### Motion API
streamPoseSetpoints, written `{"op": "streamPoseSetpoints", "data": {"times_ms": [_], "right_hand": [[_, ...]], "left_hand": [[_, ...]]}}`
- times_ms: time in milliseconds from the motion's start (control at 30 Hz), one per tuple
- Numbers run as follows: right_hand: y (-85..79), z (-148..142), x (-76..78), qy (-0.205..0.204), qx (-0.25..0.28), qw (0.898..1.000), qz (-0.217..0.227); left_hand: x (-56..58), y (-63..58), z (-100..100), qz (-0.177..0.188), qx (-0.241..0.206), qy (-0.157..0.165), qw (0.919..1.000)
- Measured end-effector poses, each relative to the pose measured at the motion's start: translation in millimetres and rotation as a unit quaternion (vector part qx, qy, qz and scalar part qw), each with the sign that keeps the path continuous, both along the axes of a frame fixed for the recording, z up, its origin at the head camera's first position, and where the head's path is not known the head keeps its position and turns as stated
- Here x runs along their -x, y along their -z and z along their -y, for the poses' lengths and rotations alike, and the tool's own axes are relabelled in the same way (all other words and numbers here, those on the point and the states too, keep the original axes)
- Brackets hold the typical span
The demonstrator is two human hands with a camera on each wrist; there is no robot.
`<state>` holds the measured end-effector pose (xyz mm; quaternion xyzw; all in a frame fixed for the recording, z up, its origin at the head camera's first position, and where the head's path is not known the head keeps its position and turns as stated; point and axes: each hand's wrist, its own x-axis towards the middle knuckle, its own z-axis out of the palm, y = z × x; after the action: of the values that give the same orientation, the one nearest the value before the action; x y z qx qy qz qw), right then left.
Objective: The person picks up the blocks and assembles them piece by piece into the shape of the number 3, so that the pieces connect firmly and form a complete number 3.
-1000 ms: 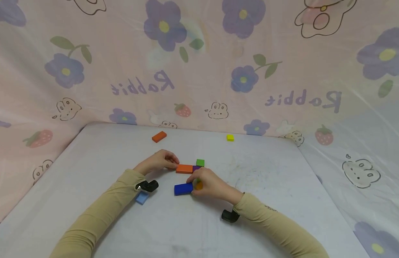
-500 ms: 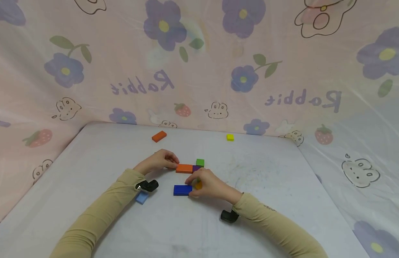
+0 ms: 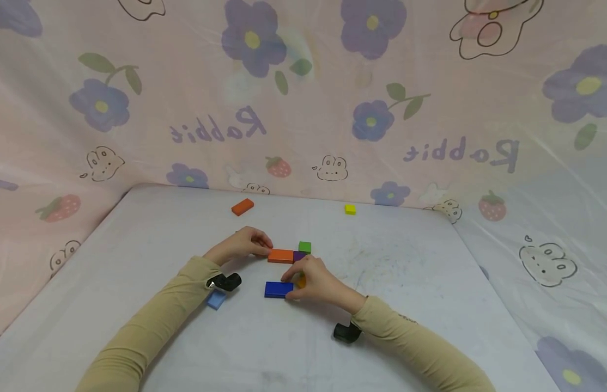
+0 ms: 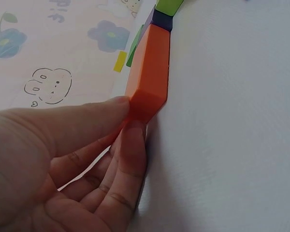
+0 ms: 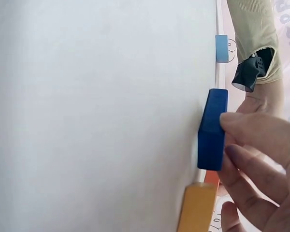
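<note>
In the head view my left hand (image 3: 244,242) holds the left end of an orange block (image 3: 281,256) between thumb and fingers. A purple block (image 3: 299,255) sits against that block's right end, with a green block (image 3: 305,246) just behind. Nearer to me, my right hand (image 3: 319,280) pinches a dark blue block (image 3: 276,289) by its right end; it lies parallel to the orange one. A yellow-orange block (image 5: 197,208) is close beside the blue block in the right wrist view. A lime green block (image 4: 169,6) lies past the purple one in the left wrist view.
A light blue block (image 3: 216,299) lies beside my left forearm. Farther back are a red-orange block (image 3: 242,207) and a small yellow block (image 3: 350,209). A patterned curtain (image 3: 303,109) rises behind the white table (image 3: 411,261).
The dark blue block has turned from a slight slant to lie straight. My right hand has shifted slightly left and toward me with it. My left hand has stayed put.
</note>
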<state>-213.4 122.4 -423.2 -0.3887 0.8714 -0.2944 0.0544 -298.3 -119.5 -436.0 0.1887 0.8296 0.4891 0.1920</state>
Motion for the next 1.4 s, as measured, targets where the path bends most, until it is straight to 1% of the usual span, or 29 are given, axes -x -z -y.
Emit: {"op": "streamPoseSetpoints", "data": {"times_ms": [133, 233, 400, 633, 700, 867, 1033, 1100, 1167, 1400], "right_hand": [[-0.5, -2.4, -3.5, 0.013, -0.016, 1.000, 0.002], [-0.5, -4.2, -4.8, 0.016, -0.021, 1.000, -0.002], [-0.2, -7.5, -5.2, 0.009, -0.024, 1.000, -0.005], [0.1, -12.5, -3.1, -0.005, -0.017, 1.000, -0.003], [0.4, -13.5, -2.3, -0.006, -0.011, 1.000, 0.005], [-0.6, -15.1, -2.4, -0.006, 0.020, 0.999, 0.043], [-1.2, -16.8, -4.3, 0.018, 0.045, 0.996, 0.078], [-1.3, -16.8, -5.0, 0.023, 0.047, 0.995, 0.085], [-0.8, -16.7, -5.3, 0.023, 0.044, 0.995, 0.082], [0.9, -15.6, -6.5, 0.010, 0.032, 0.998, 0.050]], "left_hand": [[-0.4, -1.4, -0.9, 0.008, 0.006, -0.009, 0.9999], [-0.6, -2.8, -0.9, 0.008, 0.009, -0.009, 0.9999], [-1.1, -3.8, -0.6, 0.004, 0.007, -0.001, 1.0000], [-0.2, -3.7, -1.0, 0.002, 0.010, -0.001, 0.9999], [-0.4, -3.9, -1.4, 0.000, 0.015, -0.003, 0.9999], [-0.6, -3.5, -1.6, -0.004, 0.017, -0.004, 0.9998], [-0.6, -3.3, -1.5, 0.000, 0.011, -0.004, 0.9999], [-0.5, -3.3, -1.4, 0.001, 0.011, -0.005, 0.9999], [-0.1, -3.0, -1.5, 0.001, 0.010, -0.005, 0.9999], [-0.8, -3.1, -1.1, 0.002, 0.014, -0.005, 0.9999]]}}
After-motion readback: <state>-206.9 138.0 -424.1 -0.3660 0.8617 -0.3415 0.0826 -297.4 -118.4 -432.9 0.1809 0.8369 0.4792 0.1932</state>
